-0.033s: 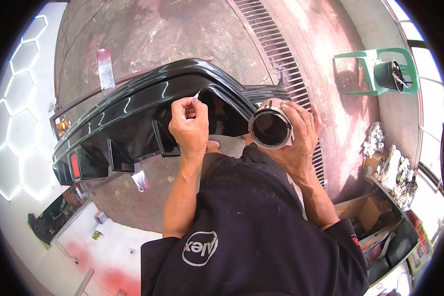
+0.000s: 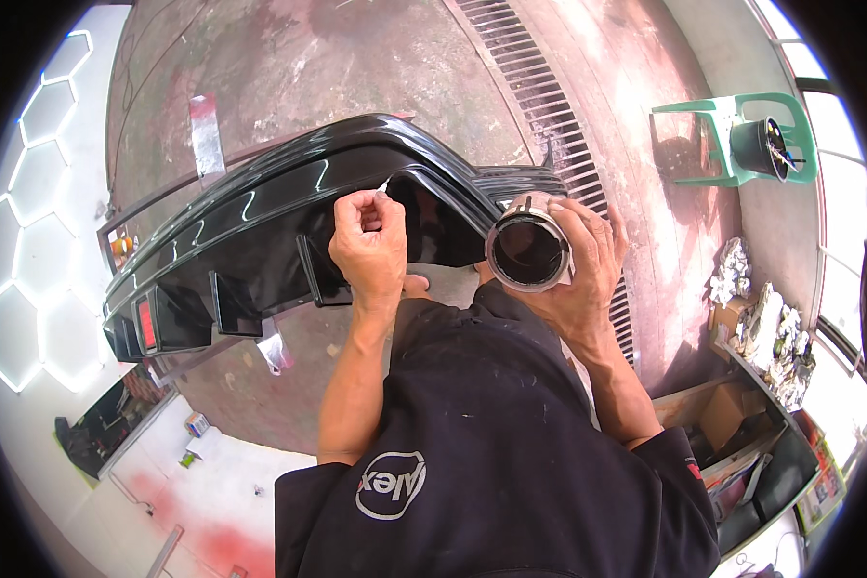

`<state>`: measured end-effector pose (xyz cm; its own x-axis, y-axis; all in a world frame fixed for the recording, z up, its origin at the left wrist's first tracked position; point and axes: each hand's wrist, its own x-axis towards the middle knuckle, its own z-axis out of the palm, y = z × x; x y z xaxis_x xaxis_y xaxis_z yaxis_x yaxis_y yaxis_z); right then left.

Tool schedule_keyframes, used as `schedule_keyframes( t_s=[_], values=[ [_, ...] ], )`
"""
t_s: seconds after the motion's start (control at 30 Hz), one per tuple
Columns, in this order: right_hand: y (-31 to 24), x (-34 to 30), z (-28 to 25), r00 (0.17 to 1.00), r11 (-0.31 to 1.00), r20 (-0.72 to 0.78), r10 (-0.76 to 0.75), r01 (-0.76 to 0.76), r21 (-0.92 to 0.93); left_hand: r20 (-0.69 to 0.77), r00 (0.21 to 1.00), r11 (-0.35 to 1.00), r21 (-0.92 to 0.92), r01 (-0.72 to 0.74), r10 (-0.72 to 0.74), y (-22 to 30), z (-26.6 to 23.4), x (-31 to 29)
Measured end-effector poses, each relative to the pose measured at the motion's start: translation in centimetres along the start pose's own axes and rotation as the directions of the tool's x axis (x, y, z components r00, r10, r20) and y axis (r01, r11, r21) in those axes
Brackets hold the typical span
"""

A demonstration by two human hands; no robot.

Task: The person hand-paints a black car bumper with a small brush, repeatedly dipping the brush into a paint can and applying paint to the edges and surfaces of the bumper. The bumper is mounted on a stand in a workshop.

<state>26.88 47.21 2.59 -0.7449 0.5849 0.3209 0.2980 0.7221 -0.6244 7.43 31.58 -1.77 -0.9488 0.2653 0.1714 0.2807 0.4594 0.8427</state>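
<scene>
A glossy black car bumper (image 2: 260, 207) with upright fins along its lower side stretches in front of me from the left to the middle. My left hand (image 2: 370, 236) is closed in a pinch over it, by the edge of a recess. A tiny pale tip pokes out past the fingertips; the rest of what they hold is hidden. At the bumper's right end, my right hand (image 2: 588, 255) is wrapped round the side of a shiny metal cylinder (image 2: 565, 262). Its round mouth faces me, with a dark inside. Whether the cylinder touches the bumper I cannot tell.
A slotted drain grate (image 2: 535, 96) runs across the stained floor beyond the bumper. On the right stand a green plastic chair (image 2: 722, 144) with a black bucket (image 2: 759, 149) and, nearer, a cluttered shelf (image 2: 684, 409) below crumpled foil (image 2: 775, 337). Hexagonal lights (image 2: 43, 241) shine at the left.
</scene>
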Motion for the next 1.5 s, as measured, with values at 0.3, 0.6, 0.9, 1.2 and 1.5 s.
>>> schedule_keyframes(
  t_s=[0.3,0.6,0.9,1.2,1.5],
  values=[
    [0.43,0.57,0.32,1.000,1.000,-0.018,-0.001,0.001,0.015,-0.011,1.000,0.999,0.044,-0.025,0.026,-0.02,0.66,0.70],
    [0.44,0.81,0.20,1.000,1.000,-0.017,0.000,0.001,0.027,-0.005,0.999,0.999,0.036,-0.037,0.037,-0.22,0.73,0.73],
    [0.52,0.82,0.25,1.000,0.999,-0.017,0.000,0.000,0.034,-0.024,0.999,1.000,0.006,-0.022,0.022,-0.20,0.82,0.77],
    [0.48,0.86,0.19,1.000,0.999,0.002,0.005,-0.005,0.035,0.006,1.000,0.999,0.051,-0.006,0.006,0.24,0.74,0.76],
    [0.54,0.79,0.27,1.000,0.999,0.001,0.006,-0.006,0.041,-0.011,1.000,1.000,-0.010,-0.012,0.011,-0.23,0.63,0.63]
  ],
)
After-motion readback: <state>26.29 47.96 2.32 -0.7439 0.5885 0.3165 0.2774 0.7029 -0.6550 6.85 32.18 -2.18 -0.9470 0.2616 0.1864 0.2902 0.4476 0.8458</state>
